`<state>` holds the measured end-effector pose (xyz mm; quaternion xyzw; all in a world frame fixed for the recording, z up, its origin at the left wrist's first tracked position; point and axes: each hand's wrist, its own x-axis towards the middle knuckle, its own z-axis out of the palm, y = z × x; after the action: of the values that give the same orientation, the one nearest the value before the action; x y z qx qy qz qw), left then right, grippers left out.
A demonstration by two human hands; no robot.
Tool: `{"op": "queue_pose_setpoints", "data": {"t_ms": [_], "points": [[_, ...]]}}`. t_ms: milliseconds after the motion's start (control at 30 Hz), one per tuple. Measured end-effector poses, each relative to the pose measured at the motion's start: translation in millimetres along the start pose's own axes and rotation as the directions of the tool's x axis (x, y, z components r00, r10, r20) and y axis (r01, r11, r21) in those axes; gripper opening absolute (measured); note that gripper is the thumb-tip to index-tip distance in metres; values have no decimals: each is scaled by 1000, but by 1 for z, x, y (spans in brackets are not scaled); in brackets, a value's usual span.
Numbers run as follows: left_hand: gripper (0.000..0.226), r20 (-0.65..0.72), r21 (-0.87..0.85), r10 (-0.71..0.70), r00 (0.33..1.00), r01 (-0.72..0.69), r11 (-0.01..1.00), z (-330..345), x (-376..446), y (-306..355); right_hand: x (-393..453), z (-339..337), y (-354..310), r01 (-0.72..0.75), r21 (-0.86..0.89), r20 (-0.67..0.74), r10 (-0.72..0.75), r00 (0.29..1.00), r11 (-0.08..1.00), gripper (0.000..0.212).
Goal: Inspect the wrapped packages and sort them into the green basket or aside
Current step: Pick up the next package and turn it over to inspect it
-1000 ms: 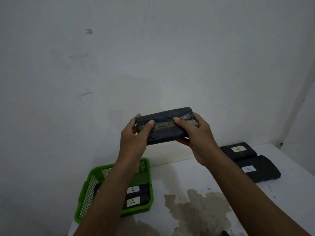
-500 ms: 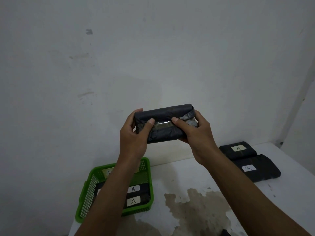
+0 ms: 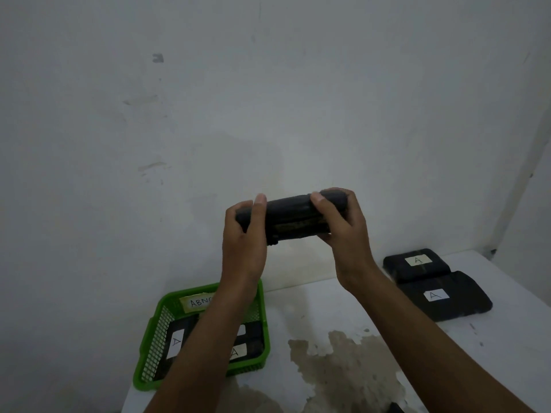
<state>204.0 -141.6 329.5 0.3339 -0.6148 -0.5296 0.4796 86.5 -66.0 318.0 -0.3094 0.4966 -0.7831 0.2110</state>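
Black plastic wrap covers the package [image 3: 293,217] held up in front of the wall, well above the desk [image 3: 337,308]. Left hand [image 3: 243,238] grips the left end, thumb over the top edge, fingers curled round the far side; right hand [image 3: 343,225] grips the right end likewise, thumb on top. Package is tilted so a long narrow edge faces the camera, where a strip of shiny tape or seam shows; no label visible on this face. Judgement: a two-handed end grip leaves the middle bare for viewing and lets the package be rolled face by face, so this is the inspection step, with sorting not yet decided. Green basket [image 3: 155,332] sits at the left near corner of the desk, below the left forearm. A paper tag on its back wall reads "ABN", the rest hidden by the arm. Inside lie black packages [image 3: 179,341] with white labels marked "A"; at least two, exact count uncertain because the forearm covers the centre. Two more wrapped packages [image 3: 444,296], each labelled "A", lie touching on the right far side of the desk, well apart from the basket; likely the "aside" group. Brownish stain [image 3: 343,365] marks the desk surface between the forearms.
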Motion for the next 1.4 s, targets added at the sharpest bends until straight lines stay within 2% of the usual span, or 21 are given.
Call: {"op": "queue_pose_setpoints", "data": {"t_ms": [100, 167, 300, 500, 633, 700, 767, 833, 867, 933, 1000, 1067, 1100, 1200, 1300, 1400], "points": [[21, -65, 19, 121, 991, -120, 993, 3, -2, 0, -1, 2, 0, -86, 31, 34, 85, 996, 996, 24], [17, -78, 3, 152, 985, -152, 988, 4, -2, -2, -2, 2, 1, -84, 49, 22, 83, 996, 995, 19], [14, -101, 0, 136, 986, -137, 991, 4, -4, -6, -3, 3, 5, -78, 7, -11, 79, 997, 997, 16], [12, -104, -27, 105, 989, -108, 994, 1, -2, -6, -4, 4, 5, -77, 35, 33, 76, 997, 996, 19], [12, -124, -4, 85, 989, -86, 996, 1, 0, -4, -1, 5, 10, -65, -43, -5, 65, 998, 997, 26], [12, -143, -51, 6, 990, -14, 999, 0, 2, -5, -2, 3, 11, -29, -53, 46, 31, 998, 998, 37], [20, -121, -178, -163, 979, 140, 974, -4, 7, -4, -2, 0, 13, -12, -18, 110, 14, 994, 1000, 54], [34, -72, -253, -285, 956, 258, 932, -7, 11, -5, -1, -3, 15, 10, -27, 111, -7, 994, 1000, 55], [38, -72, -214, -292, 954, 271, 938, -8, 11, -6, -1, -4, 17, 42, -56, 85, -37, 996, 998, 50], [44, -112, -20, -194, 975, 193, 981, -8, 9, -9, 1, -6, 20, 117, -119, 29, -114, 993, 986, 41], [52, -113, 148, 3, 994, 14, 989, -6, 5, -10, 0, -7, 20, 191, -179, 34, -188, 982, 965, 39], [58, -18, 203, 152, 988, -146, 968, -1, 1, -7, -3, -5, 19, 256, -215, 75, -246, 966, 942, 39], [60, 50, 195, 184, 982, -190, 962, 2, -1, -5, -4, -3, 19, 278, -222, 100, -262, 960, 935, 40], [41, 185, 124, 162, 969, -187, 975, 15, -6, -2, -9, 5, 16, 291, -197, 157, -263, 952, 936, 44], [26, 145, 133, 123, 982, -143, 981, 23, -5, -7, -15, 11, 12, 226, -169, 216, -188, 958, 959, 49], [21, 115, 125, 90, 989, -105, 987, 25, -5, -11, -19, 14, 10, 28, -38, 221, -19, 975, 999, 41]]}}
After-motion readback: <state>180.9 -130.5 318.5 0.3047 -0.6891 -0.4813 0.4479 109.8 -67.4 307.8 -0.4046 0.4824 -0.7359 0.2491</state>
